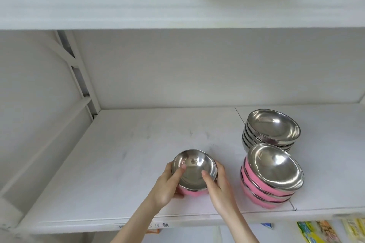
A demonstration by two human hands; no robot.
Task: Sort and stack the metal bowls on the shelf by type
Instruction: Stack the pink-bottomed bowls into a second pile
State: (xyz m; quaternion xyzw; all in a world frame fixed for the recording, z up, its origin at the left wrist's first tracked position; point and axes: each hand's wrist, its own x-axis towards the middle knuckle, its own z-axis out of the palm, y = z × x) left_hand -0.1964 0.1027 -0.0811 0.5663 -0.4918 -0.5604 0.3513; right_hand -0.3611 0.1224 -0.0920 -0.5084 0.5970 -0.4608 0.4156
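At 6 o'clock on the shelf (122, 163): pink bowl (194, 171), left hand (167, 183) and right hand (218, 185) both gripping its rim, thumbs inside. Likely light, rigid, slick steel; hold at rim. Polished interior, pink shell. Pink stack (271, 177) at 3 o'clock, plain stack (272, 130) behind.

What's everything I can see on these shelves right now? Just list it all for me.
Pink-sided bowl: one, steel inside with pink outside, front middle of the shelf, held by both hands.
Pink bowl stack: several nested, pink outside, front right.
Plain steel bowl stack: several nested, silver, right, behind the pink stack.
Shelf: white, bears all the bowls.
Upper shelf: white, above.
Packets: yellow-green, below at bottom right.
Left hand: one, gripping the bowl's left side.
Right hand: one, gripping its right side.
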